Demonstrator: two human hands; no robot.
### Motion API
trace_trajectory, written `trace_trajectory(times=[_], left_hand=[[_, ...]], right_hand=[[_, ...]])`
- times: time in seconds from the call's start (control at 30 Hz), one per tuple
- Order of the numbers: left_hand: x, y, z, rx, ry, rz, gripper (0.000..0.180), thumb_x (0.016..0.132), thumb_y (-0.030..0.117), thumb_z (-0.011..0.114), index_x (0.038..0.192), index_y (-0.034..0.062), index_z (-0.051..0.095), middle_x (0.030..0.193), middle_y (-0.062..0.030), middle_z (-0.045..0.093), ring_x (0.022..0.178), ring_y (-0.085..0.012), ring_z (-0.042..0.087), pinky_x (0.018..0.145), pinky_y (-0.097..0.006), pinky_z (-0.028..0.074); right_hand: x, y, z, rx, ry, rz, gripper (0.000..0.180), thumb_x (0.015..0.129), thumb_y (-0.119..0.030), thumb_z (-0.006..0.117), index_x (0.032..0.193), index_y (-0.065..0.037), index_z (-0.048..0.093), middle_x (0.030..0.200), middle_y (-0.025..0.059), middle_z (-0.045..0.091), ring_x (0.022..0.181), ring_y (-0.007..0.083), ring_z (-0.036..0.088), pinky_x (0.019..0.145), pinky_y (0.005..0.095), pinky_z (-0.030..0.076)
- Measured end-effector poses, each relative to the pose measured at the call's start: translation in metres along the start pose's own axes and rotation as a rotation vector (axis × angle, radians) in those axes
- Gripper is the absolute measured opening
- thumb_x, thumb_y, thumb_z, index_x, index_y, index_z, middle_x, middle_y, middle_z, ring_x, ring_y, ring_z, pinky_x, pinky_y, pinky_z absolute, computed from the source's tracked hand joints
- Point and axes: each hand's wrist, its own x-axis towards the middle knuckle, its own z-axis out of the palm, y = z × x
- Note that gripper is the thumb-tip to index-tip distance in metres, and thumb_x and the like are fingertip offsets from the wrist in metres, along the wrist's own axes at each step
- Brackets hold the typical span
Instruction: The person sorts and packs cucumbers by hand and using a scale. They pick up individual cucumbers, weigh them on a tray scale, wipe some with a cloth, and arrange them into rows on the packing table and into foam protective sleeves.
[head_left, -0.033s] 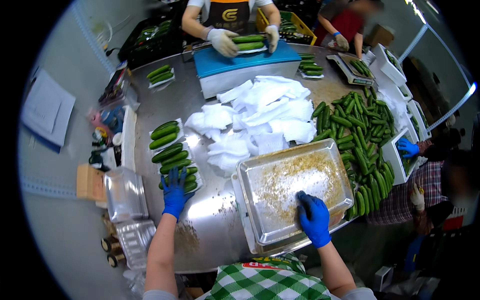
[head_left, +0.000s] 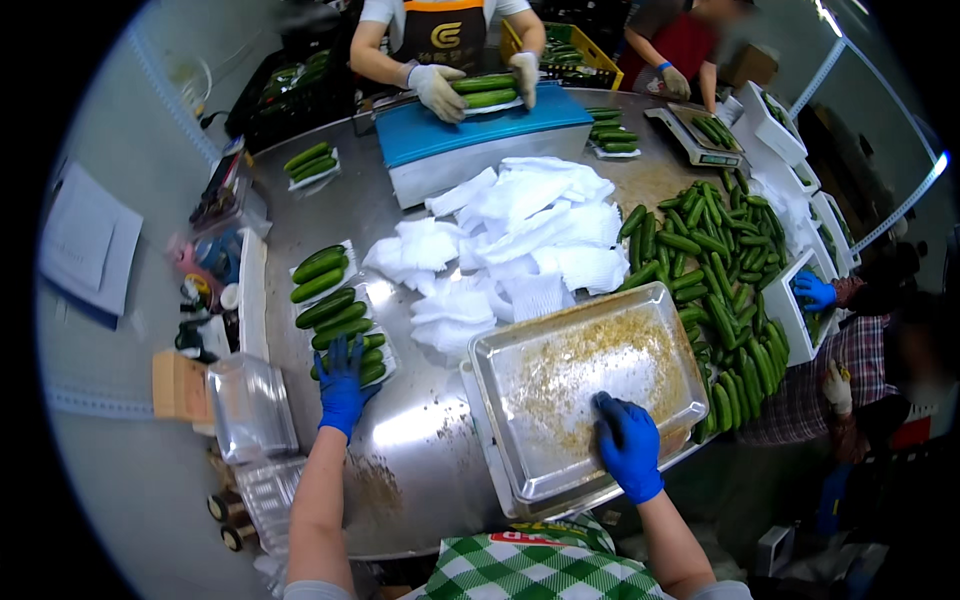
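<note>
Left hand point(head_left: 343, 385), right hand point(head_left: 628, 445) flat, spread

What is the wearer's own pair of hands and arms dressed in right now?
Both the left hand and the right hand wear snug bright blue gloves that end at the wrist. The forearms are bare, with light grey short sleeves just showing at the lower edge.

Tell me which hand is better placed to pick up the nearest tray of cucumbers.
Left, probably. The left hand already lies on the nearest tray of cucumbers at the table's left side, while the right hand rests flat inside the metal pan, farther from it.
</note>
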Motion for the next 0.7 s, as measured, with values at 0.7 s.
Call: trace_trajectory(times=[0.7], left_hand=[[0.019,0.037,0.015,-0.352,0.133,-0.078,0.076,0.079,0.025,0.060,0.141,0.0056,0.022,0.146,-0.0182,0.017,0.134,-0.0336,0.017,0.109,-0.046,0.010]], right_hand=[[-0.014,0.015,-0.013,0.109,0.082,0.054,0.033,0.078,-0.013,0.058,0.111,-0.007,0.057,0.090,0.0139,0.061,0.078,0.0315,0.058,0.069,0.0385,0.048]])
